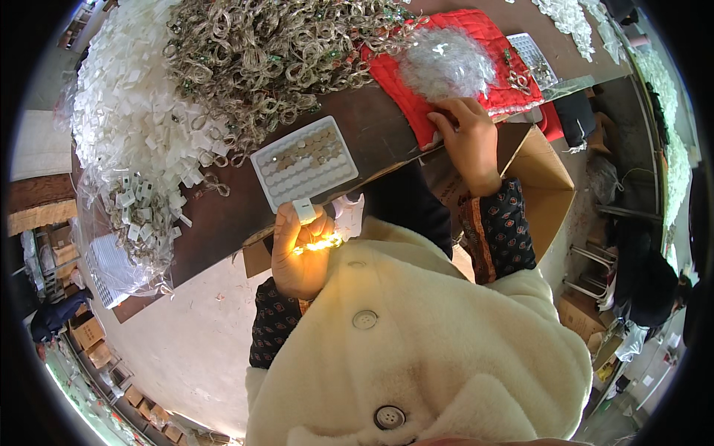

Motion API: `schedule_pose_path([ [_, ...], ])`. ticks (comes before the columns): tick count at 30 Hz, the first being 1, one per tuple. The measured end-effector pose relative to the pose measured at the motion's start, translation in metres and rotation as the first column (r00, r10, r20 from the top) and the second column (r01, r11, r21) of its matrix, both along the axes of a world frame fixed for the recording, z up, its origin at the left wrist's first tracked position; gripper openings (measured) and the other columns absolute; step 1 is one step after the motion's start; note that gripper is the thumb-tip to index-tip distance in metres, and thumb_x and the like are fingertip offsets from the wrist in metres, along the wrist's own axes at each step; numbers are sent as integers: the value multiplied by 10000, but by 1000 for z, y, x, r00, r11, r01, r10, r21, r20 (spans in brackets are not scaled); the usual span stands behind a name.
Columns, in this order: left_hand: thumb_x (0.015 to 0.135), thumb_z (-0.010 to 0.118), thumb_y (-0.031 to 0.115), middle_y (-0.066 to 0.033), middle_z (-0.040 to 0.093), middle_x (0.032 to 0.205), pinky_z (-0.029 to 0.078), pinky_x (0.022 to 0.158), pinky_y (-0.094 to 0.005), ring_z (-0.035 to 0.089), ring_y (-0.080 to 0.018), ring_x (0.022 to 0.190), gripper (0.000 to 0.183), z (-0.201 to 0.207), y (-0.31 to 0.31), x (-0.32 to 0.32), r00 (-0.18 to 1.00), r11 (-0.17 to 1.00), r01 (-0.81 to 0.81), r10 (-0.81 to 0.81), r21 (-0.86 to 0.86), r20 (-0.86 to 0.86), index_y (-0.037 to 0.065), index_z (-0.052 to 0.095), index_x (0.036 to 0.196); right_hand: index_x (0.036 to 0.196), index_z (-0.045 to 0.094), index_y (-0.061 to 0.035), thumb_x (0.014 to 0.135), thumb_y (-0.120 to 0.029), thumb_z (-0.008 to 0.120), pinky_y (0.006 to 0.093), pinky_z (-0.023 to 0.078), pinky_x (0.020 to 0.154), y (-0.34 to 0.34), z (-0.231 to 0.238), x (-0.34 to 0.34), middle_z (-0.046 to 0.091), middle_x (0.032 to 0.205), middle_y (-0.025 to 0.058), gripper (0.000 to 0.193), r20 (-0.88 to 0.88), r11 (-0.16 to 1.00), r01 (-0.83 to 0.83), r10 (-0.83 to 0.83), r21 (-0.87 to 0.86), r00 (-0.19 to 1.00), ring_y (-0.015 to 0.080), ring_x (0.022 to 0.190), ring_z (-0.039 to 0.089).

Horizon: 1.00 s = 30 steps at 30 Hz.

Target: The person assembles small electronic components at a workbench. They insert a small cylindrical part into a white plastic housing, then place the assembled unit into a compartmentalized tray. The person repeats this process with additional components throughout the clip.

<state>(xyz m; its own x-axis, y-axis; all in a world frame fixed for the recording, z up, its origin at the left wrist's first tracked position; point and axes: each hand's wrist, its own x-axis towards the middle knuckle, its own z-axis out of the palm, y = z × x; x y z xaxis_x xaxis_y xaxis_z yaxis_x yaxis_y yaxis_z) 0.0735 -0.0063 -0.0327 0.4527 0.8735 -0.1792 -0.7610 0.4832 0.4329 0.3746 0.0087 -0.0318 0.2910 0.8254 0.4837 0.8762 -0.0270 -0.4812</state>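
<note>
My left hand (pixel 301 256) is closed around a lit string light (pixel 318 244), glowing warm yellow, with its small white battery case (pixel 304 210) sticking up above the fingers. Beyond it on the table lies a white ridged tray (pixel 271 175) with several round button cells (pixel 309 149). At the table's front edge, my right hand (pixel 470 141) rests by a heap of thin clear plastic strips (pixel 446 67). Its thumb and bent fingers are apart, with nothing visible between them. Under that heap is a red quilted cloth (pixel 413 111).
Coiled wire string lights (pixel 275 59) are piled on the brown table (pixel 216 238), next to a large heap of white battery cases (pixel 119 97). Another white tray (pixel 532 56) is at the far right. Below the edge, an open cardboard box (pixel 547 175) stands by my right arm.
</note>
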Motion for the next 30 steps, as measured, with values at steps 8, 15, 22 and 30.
schedule_pose_path([
  [8,997,584,222,-75,623,959,361,697,-287,444,-134,763,150,5,-2,-1,999,999,-10,8,-38,-40,74,586,1019,978,656,-50,915,-111,663,392,525,667,11,-14,9,672,891,153,87,47,997,72,-71,-16,996,325,769,666],
  [15,995,576,222,-47,574,927,361,698,-304,447,-143,791,155,13,-3,-2,996,998,1,4,64,-88,77,550,1046,1018,636,-30,930,3,619,317,513,635,-2,35,-52,647,828,113,96,-361,967,-246,253,65,898,231,713,648],
  [22,966,627,168,-72,649,1038,513,786,-345,619,-174,899,189,20,-8,-15,989,999,-38,32,-37,-146,76,577,1123,1114,627,-31,813,100,604,347,535,673,-7,60,-136,643,913,107,329,-277,594,-786,795,173,540,280,780,645],
  [30,959,653,233,-53,668,960,480,731,-295,601,-141,802,177,21,-6,-29,976,998,-21,32,54,-215,71,612,1019,1148,598,-28,784,118,614,348,525,619,-3,72,-151,636,835,91,392,-196,519,-850,846,85,497,270,707,631],
])
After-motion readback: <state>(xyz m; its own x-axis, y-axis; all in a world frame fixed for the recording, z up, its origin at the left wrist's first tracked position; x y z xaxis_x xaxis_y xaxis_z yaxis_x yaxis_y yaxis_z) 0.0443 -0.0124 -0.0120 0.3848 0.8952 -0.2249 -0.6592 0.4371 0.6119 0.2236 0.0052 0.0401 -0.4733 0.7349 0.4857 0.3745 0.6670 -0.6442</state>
